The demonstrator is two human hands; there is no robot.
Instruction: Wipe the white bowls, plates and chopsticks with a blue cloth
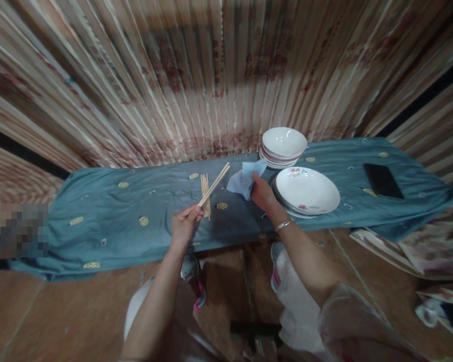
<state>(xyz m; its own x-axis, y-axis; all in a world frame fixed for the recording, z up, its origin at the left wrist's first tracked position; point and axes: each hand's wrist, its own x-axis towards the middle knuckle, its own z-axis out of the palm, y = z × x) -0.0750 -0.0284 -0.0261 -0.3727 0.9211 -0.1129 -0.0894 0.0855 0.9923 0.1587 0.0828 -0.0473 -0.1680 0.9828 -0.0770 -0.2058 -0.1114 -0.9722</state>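
My left hand (185, 223) pinches a pair of chopsticks (216, 182) near one end; they slant up to the right. Beneath them, several more chopsticks (205, 193) lie side by side on the cloth-covered table. In my right hand (262, 193) is a crumpled pale blue cloth (245, 180), gripped between thumb and fingers and held apart from the chopstick tips. Just right of that hand stands a stack of white plates (307, 190) with floral marks. Behind the plates is a stack of white bowls (284, 143) with red bands.
A dark phone (383, 181) lies on the right part of the table. The teal tablecloth (124, 216) has yellow patterns and hangs over the edges. A striped, pleated curtain (173, 90) rises close behind the table. Part of the left edge is pixelated.
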